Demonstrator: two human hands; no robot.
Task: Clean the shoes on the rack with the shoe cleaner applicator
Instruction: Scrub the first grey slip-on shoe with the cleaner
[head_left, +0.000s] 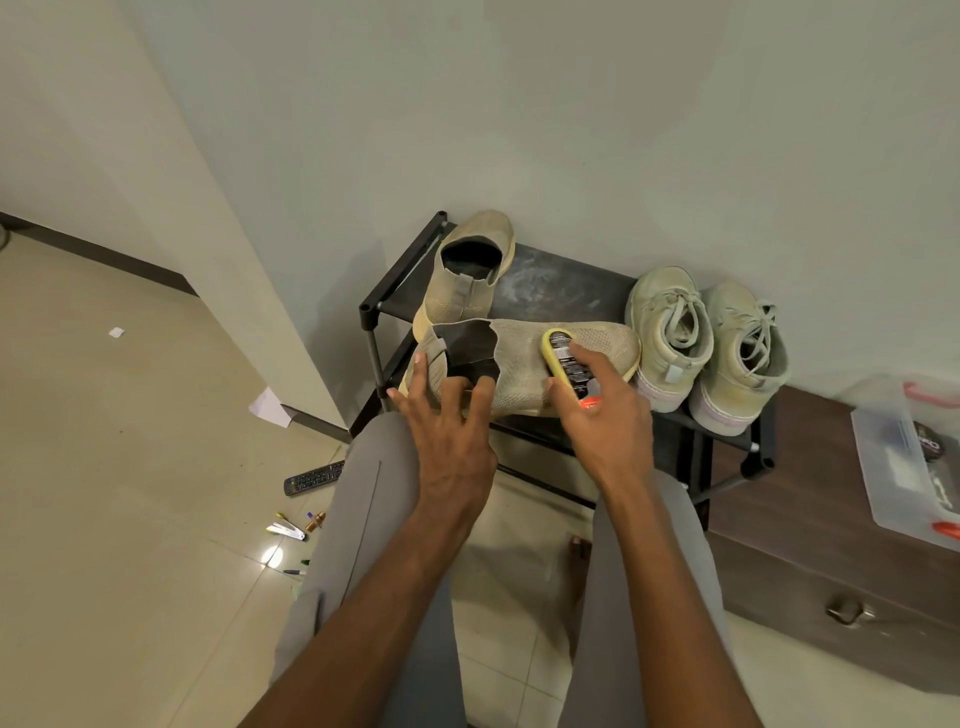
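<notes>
A beige knit slip-on shoe (524, 358) lies on its side at the front of the black shoe rack (550, 291). My left hand (447, 415) grips its heel collar, with fingers inside the dark opening. My right hand (602, 410) holds the shoe cleaner applicator (563, 358), a black bottle with a yellow sponge head and an orange end. The sponge head presses on the shoe's upper. The matching slip-on (462, 275) leans at the rack's back left.
A pair of pale green lace-up sneakers (706, 343) stands on the rack's right side. A brown drawer unit (810, 571) with a clear plastic box (898, 467) sits to the right. A remote control (314, 477) and small items lie on the tiled floor at left.
</notes>
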